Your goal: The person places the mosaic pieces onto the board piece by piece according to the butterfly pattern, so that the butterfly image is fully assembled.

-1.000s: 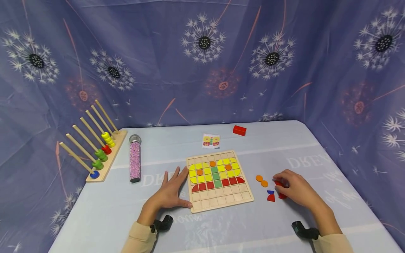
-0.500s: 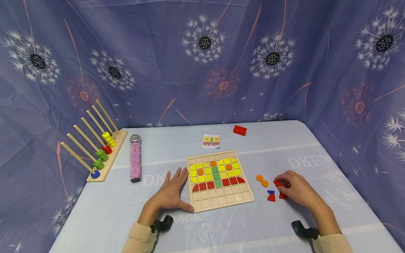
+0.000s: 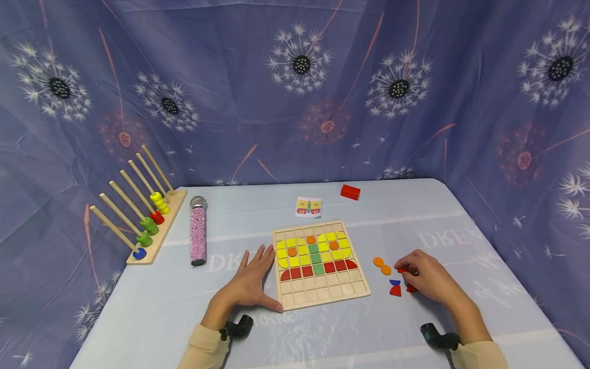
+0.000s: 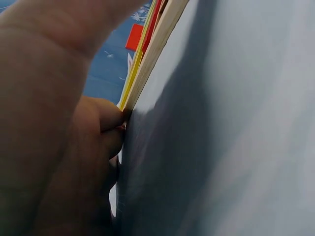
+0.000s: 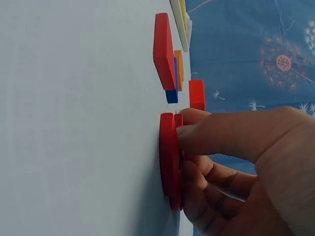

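Observation:
A wooden grid board (image 3: 325, 292) holds yellow, green, red and orange tiles forming a butterfly. My left hand (image 3: 250, 279) lies spread along its left side, fingertips and thumb at the edge; in the left wrist view, the fingers meet the board's wooden side (image 4: 156, 46). Right of the board, my right hand (image 3: 426, 274) pinches a red tile (image 3: 402, 270) between thumb and fingers, partly hidden by them. Another red tile (image 5: 169, 152) lies just in front of it in the right wrist view. Beside that hand are a rounded red tile (image 3: 395, 291), a blue half-round tile (image 3: 395, 282) and orange discs (image 3: 385, 269).
Behind the board are a butterfly picture card (image 3: 309, 207) and a red block (image 3: 350, 192). To the left lie a pink glittery microphone (image 3: 198, 236) and a wooden bead rack (image 3: 154, 246) with upright pegs. A dandelion-patterned curtain (image 3: 239, 102) hangs behind the table.
My right fingertips have shifted slightly left, and the red tile in them shows at a flatter angle. My left hand stays at the board's edge; the head view has shifted a little.

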{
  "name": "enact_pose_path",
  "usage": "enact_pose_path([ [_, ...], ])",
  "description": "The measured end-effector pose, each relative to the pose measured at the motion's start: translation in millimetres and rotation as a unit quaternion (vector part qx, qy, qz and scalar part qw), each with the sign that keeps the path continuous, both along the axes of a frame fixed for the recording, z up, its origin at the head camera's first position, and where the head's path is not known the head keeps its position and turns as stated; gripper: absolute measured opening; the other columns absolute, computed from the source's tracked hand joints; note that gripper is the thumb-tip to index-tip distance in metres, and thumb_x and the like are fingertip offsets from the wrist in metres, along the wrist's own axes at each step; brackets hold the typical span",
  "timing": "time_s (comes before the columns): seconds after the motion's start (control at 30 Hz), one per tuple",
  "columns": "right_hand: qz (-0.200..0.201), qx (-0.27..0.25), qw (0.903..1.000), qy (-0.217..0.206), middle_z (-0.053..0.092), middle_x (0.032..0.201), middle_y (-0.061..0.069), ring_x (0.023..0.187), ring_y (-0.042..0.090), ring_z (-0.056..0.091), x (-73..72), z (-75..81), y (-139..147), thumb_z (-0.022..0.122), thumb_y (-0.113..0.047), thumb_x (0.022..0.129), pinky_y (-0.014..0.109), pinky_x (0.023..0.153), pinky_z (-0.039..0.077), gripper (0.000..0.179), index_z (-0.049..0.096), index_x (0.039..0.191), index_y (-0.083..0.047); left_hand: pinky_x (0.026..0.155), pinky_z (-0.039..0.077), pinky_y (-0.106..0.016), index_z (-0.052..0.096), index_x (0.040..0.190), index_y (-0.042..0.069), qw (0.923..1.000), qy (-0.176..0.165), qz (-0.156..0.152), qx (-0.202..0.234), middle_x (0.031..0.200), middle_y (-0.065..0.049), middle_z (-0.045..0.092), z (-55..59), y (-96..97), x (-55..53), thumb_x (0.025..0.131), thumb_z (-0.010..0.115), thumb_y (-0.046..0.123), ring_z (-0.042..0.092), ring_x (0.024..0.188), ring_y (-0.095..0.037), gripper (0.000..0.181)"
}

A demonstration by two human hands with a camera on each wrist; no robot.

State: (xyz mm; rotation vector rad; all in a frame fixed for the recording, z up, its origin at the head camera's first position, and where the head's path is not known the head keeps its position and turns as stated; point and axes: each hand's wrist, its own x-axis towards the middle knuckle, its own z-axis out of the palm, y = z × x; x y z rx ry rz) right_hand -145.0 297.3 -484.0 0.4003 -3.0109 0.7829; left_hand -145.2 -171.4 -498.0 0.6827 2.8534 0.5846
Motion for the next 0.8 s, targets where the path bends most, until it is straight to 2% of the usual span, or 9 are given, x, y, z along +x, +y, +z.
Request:
enact_pose_path([
  [0.27, -0.007, -0.010, 0.9999, 0.008, 0.057, 0.100, 0.001, 0.086, 0.019, 0.057, 2.4, -1.9, 2.2, 0.069, -0.001, 0.081, 0.043, 0.076, 0.052, 0.024, 0.073, 0.099, -0.017, 0.114, -0.005, -0.052, 0.011, 0.155, 0.011, 1.0000, 0.001, -0.002, -0.010, 0.160, -0.003, 0.008, -1.0, 0.3, -0.9, 0.046, 0.069, 0.085, 0.000, 0.146, -0.023, 0.145],
  [0.47, -0.006, -0.018, 0.9997, 0.013, 0.059, 0.100, 0.001, 0.083, 0.016, 0.056, 1.9, -2.5, -1.2, 0.079, -0.014, 0.079, 0.038, 0.074, 0.054, 0.034, 0.068, 0.111, -0.011, 0.114, -0.004, -0.052, 0.012, 0.155, 0.010, 1.0000, 0.001, -0.004, 0.000, 0.160, -0.003, 0.010, -1.3, -0.4, -0.6, 0.047, 0.071, 0.084, 0.001, 0.146, -0.023, 0.144],
  [0.6, -0.003, -0.018, 0.9996, 0.020, 0.061, 0.101, -0.001, 0.084, 0.014, 0.057, 1.4, -4.9, -2.8, 0.081, -0.018, 0.078, 0.036, 0.074, 0.054, 0.036, 0.068, 0.111, -0.011, 0.114, -0.005, -0.051, 0.012, 0.155, 0.011, 1.0000, 0.000, -0.001, 0.003, 0.160, -0.003, 0.010, -1.3, -1.0, -0.4, 0.046, 0.072, 0.082, 0.000, 0.146, -0.022, 0.143],
  [0.8, -0.013, -0.016, 0.9996, 0.016, 0.062, 0.096, 0.000, 0.083, 0.016, 0.057, 2.1, -3.5, -4.0, 0.082, -0.019, 0.077, 0.041, 0.075, 0.053, 0.035, 0.070, 0.108, -0.009, 0.114, -0.004, -0.051, 0.013, 0.155, 0.011, 1.0000, 0.002, -0.001, 0.005, 0.160, -0.003, 0.010, -1.8, -1.1, -0.1, 0.047, 0.072, 0.082, 0.001, 0.146, -0.022, 0.143],
])
